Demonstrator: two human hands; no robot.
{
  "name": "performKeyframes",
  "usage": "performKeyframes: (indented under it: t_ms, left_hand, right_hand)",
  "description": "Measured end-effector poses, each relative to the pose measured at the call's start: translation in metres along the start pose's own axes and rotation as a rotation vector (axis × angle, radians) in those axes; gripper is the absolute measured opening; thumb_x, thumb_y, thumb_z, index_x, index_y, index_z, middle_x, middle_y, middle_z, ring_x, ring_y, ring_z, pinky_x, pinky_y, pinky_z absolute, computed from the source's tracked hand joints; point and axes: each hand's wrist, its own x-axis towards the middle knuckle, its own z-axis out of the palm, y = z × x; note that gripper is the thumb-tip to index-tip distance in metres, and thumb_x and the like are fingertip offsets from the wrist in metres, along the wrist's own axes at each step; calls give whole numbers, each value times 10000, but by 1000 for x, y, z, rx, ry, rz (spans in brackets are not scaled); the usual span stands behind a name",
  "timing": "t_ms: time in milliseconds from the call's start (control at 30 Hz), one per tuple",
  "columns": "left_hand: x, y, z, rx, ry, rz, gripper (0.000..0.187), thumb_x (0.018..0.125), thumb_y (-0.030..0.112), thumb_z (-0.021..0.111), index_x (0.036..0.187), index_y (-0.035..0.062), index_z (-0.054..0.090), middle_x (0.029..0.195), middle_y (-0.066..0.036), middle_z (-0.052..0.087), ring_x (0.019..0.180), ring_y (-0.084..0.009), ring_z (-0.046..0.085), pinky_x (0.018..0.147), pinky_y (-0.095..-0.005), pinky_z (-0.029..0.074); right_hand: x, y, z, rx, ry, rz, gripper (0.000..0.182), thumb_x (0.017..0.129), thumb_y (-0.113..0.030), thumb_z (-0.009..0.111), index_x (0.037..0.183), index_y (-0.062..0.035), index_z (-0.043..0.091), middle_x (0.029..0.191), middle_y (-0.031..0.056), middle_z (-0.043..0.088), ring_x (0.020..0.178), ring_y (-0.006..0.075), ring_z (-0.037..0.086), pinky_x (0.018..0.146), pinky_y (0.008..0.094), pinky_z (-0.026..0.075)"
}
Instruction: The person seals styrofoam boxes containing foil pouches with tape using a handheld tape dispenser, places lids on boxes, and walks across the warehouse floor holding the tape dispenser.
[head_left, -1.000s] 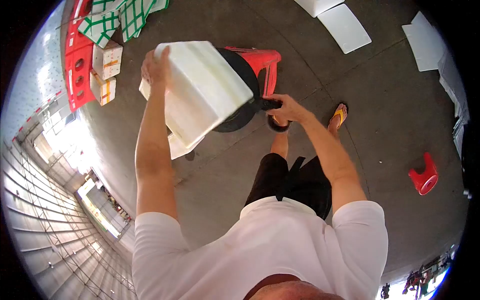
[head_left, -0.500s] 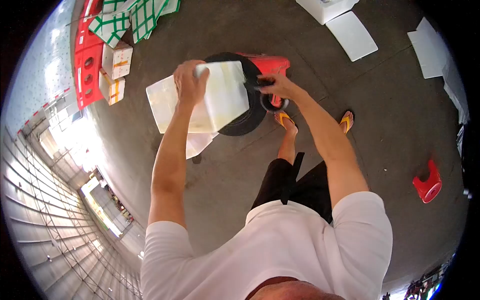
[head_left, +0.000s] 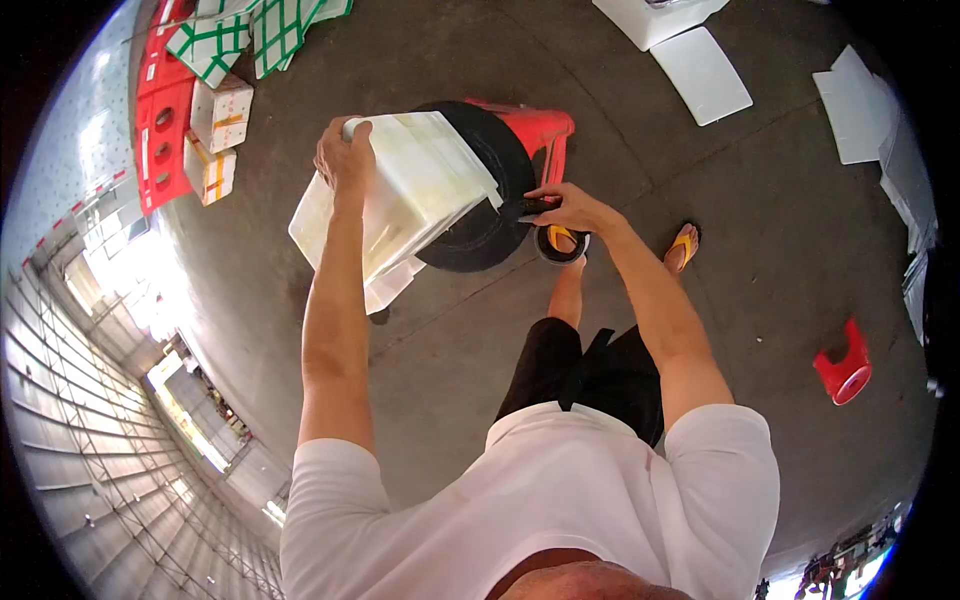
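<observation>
My left hand (head_left: 345, 160) grips the upper left edge of a white foam box (head_left: 415, 170), fingers curled over its rim. The box sits tilted on a round black tyre-like base (head_left: 490, 240). In my right hand (head_left: 575, 210) is a black tape dispenser (head_left: 540, 207), held beside the box's right corner. A dark-rimmed roll (head_left: 543, 252) hangs below it, and a sandalled foot shows through its open middle. A smaller white foam piece (head_left: 390, 288) juts out under the box's lower side.
A red plastic stool (head_left: 540, 130) stands behind the round base. Another red stool (head_left: 848, 370) lies at the right. White foam sheets (head_left: 702, 75) are on the floor at upper right. Taped foam boxes (head_left: 220, 112) stand by a red barrier (head_left: 160, 120) at upper left.
The box has turned and tipped on the base, and my left hand has shifted left with it. My right hand has moved down slightly with the tape dispenser.
</observation>
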Motion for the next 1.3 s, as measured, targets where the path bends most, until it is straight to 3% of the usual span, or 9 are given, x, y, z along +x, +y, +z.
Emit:
performKeyframes:
  t_ms: [233, 500, 600, 767, 833, 933, 967, 1167, 1300]
  left_hand:
    - [-13, 9, 1, 20, 8, 121, 261, 753, 275, 644, 973, 143, 691, 1025, -121, 645, 1058, -313, 543, 971, -438, 359]
    - [-39, 35, -14, -86, 276, 841, 228, 721, 104, 665, 946, 69, 646, 971, -100, 645, 930, -298, 572, 873, -415, 426]
    - [-143, 74, -8, -435, -378, 215, 393, 793, 161, 705, 1157, 46, 612, 1111, -123, 652, 896, -237, 645, 772, -328, 512]
    - [-194, 65, 105, -577, -502, -377, 655, 898, 354, 614, 1351, -78, 418, 1333, -230, 484, 1163, -245, 543, 778, -291, 509]
    - [-181, 65, 134, -410, -207, -676, 564, 880, 402, 604, 1169, -81, 573, 1095, -248, 637, 974, -350, 634, 845, -397, 474]
    - [-153, 31, 172, -461, -307, -682, 505, 906, 398, 577, 1012, -91, 641, 939, -169, 676, 862, -281, 632, 762, -387, 477]
    - [-155, 36, 181, -326, -117, -594, 445, 904, 363, 572, 802, -60, 663, 725, -143, 667, 673, -289, 608, 681, -403, 466]
    - [-166, 36, 181, -136, 26, -337, 375, 871, 327, 553, 744, -18, 628, 736, -215, 631, 708, -408, 589, 657, -463, 431]
    - [-173, 40, 167, -106, -143, -394, 329, 883, 271, 524, 752, -17, 615, 723, -197, 631, 704, -367, 614, 659, -449, 445]
  right_hand:
    - [-22, -1, -30, 15, 29, -49, 502, 743, -172, 744, 1221, -87, 617, 970, 74, 651, 884, 164, 578, 790, 311, 449]
    - [-77, -45, -34, -7, 105, 101, 495, 741, -159, 743, 1218, -99, 626, 998, 85, 659, 883, 140, 584, 788, 286, 462]
    - [-62, -29, -38, 13, 26, 72, 497, 734, -168, 753, 1208, -86, 630, 1009, 79, 659, 900, 146, 584, 801, 295, 460]
    - [-44, -38, -61, -178, -99, 14, 548, 678, -243, 775, 1179, -60, 647, 1112, 124, 656, 1013, 207, 598, 899, 321, 453]
    - [-39, -44, -72, -201, -143, 40, 555, 675, -275, 778, 1173, -66, 651, 1126, 125, 654, 1026, 213, 598, 900, 329, 457]
    - [-25, -64, -94, -285, -216, 80, 560, 675, -313, 779, 1168, -77, 655, 1138, 128, 652, 1036, 224, 601, 894, 341, 466]
    - [-20, -72, -101, -344, -248, 103, 557, 679, -319, 777, 1168, -82, 655, 1137, 129, 653, 1034, 229, 603, 887, 345, 471]
    - [73, -80, -103, -168, -29, -193, 540, 685, -303, 771, 1156, -65, 657, 1090, 152, 659, 1001, 227, 611, 864, 340, 475]
    - [113, -88, -83, -353, -190, -112, 491, 698, -229, 752, 1150, -57, 662, 1009, 109, 673, 940, 198, 605, 801, 307, 468]
